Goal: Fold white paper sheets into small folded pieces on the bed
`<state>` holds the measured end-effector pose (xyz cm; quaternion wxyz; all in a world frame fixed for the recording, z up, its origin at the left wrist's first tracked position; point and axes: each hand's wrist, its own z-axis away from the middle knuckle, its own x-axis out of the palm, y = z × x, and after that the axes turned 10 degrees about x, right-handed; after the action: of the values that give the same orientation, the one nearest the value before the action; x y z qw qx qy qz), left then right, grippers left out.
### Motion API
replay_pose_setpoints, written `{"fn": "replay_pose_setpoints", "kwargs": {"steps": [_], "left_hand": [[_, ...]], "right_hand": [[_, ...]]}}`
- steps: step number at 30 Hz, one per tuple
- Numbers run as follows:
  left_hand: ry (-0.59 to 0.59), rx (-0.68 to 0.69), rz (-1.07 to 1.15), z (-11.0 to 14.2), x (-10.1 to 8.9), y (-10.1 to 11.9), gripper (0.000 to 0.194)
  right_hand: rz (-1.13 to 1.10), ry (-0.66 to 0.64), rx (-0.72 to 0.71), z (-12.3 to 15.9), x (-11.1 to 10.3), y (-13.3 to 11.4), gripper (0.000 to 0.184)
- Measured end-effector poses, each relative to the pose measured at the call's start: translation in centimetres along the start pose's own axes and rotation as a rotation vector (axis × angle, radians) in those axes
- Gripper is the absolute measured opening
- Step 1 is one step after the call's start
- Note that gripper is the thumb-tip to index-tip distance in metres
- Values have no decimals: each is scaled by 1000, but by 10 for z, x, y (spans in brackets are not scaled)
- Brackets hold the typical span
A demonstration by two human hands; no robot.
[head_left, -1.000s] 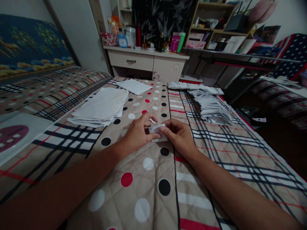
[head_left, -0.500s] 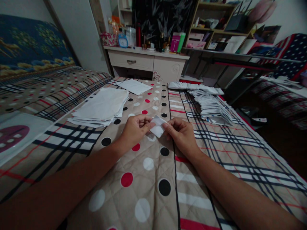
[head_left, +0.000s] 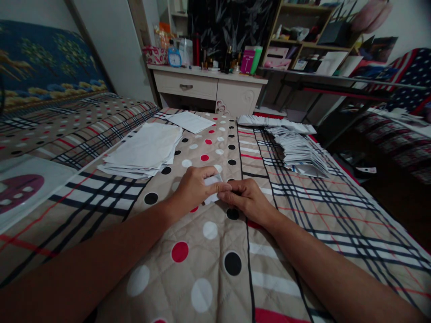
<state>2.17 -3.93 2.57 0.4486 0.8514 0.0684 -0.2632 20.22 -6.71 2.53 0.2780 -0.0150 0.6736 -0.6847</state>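
Note:
A small folded piece of white paper [head_left: 212, 181] is between my hands, just above the dotted bedspread [head_left: 202, 242]. My left hand [head_left: 194, 186] wraps round its left side, with the thumb lying across the front. My right hand [head_left: 245, 196] pinches at its right edge, its fingertips meeting the left thumb. Fingers cover much of the paper. To the left rests a stack of flat white sheets [head_left: 143, 146], with another white sheet [head_left: 190, 121] beyond it. On the right lies a fanned row of folded papers [head_left: 296, 150].
Behind that row stretches another line of folded papers [head_left: 276, 123]. A white dresser [head_left: 186, 85] with bottles and boxes stands past the bed's far end. At the left edge lies a clear plastic sheet with a pink print [head_left: 50, 175]. A shelf unit [head_left: 303, 42] is at the back right.
My hands have come together, and the right fingertips now meet the left thumb. The paper has turned and is more covered by my fingers. The view has shifted slightly.

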Motion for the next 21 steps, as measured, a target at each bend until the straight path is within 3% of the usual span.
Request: {"fn": "replay_pose_setpoints", "kwargs": {"steps": [6, 11, 14, 17, 18, 19, 21], "left_hand": [[56, -28, 20, -5, -2, 6, 51], [138, -108, 72, -8, 3, 6, 55], [256, -207, 85, -10, -2, -7, 57], [451, -313, 121, -8, -11, -21, 57], [469, -307, 134, -7, -13, -23, 57], [447, -285, 160, -5, -13, -24, 58], [295, -246, 270, -3, -11, -20, 60]], "right_hand": [[-135, -7, 33, 5, 4, -14, 36], [-111, 36, -20, 8, 6, -18, 38], [-43, 85, -104, 13, 6, -17, 43], [-100, 219, -108, 15, 5, -14, 44], [-149, 273, -91, 14, 4, -12, 43], [-201, 318, -71, 13, 4, -11, 40], [-285, 372, -38, 9, 3, -9, 35]]}}
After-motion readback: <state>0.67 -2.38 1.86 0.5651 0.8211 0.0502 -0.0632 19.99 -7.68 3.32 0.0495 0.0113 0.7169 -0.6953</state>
